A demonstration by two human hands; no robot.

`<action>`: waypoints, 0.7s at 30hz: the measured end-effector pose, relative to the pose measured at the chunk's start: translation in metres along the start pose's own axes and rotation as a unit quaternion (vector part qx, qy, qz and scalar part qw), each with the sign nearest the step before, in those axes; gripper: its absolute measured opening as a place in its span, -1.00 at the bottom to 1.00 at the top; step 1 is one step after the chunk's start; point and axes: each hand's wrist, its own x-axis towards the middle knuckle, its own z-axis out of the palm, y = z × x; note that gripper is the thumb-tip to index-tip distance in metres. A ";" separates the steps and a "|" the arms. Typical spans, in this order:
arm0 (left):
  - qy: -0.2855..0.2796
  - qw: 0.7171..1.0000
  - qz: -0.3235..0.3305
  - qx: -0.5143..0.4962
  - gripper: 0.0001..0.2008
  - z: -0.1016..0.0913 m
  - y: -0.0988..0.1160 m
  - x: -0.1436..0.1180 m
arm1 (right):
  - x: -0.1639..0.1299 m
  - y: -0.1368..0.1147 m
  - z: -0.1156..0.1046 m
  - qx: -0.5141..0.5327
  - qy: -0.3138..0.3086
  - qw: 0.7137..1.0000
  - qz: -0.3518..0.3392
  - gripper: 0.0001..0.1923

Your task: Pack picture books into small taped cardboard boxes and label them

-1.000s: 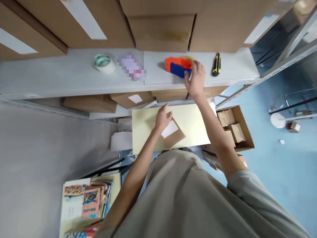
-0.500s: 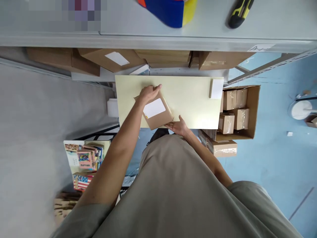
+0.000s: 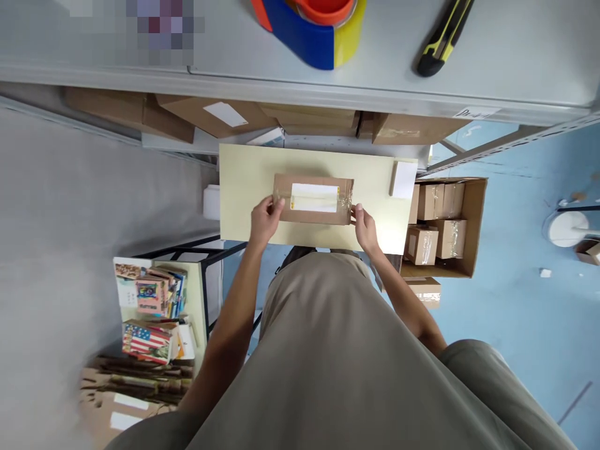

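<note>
A brown cardboard box (image 3: 319,218) with a white label (image 3: 314,197) and clear tape lies lengthwise over the pale yellow tabletop (image 3: 248,164). My left hand (image 3: 266,220) grips its left end, the thumb on top and the fingers partly hidden. At the opposite end, my right hand (image 3: 365,227) pinches the right edge between thumb and fingers. The label faces up between both hands.
Right of the table stands an open carton (image 3: 474,234) with several small taped boxes. A shelf above carries a tape dispenser (image 3: 309,37) and a box cutter (image 3: 443,40). Left of me, a stand holds several books (image 3: 147,340); a white block (image 3: 404,179) lies at the table's right.
The box has turned from tilted to lying straight, its label facing up. My left hand has moved down to its left end, my right hand up to its right end.
</note>
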 end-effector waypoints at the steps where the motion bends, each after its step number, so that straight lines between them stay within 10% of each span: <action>1: -0.019 1.000 -0.016 0.000 -0.64 0.011 -0.006 -0.006 | 0.006 0.003 -0.003 -0.069 0.018 0.997 0.007 -0.06; 7: -0.081 0.994 -0.066 0.028 -0.79 0.039 -0.016 -0.021 | 0.021 0.008 0.008 -0.326 0.055 0.943 0.038 -0.27; 12: -0.099 0.984 -0.122 0.089 -0.45 0.043 -0.009 -0.013 | 0.016 -0.008 0.035 -0.402 0.048 0.909 0.095 -0.25; 17: -0.097 0.991 -0.082 0.051 -0.41 0.049 -0.009 -0.002 | 0.018 -0.007 0.034 -0.281 0.058 0.954 0.089 0.06; 21: -0.132 0.988 -0.071 0.039 -0.58 0.040 -0.015 -0.003 | 0.011 0.001 0.009 -0.152 0.016 0.986 0.066 -0.12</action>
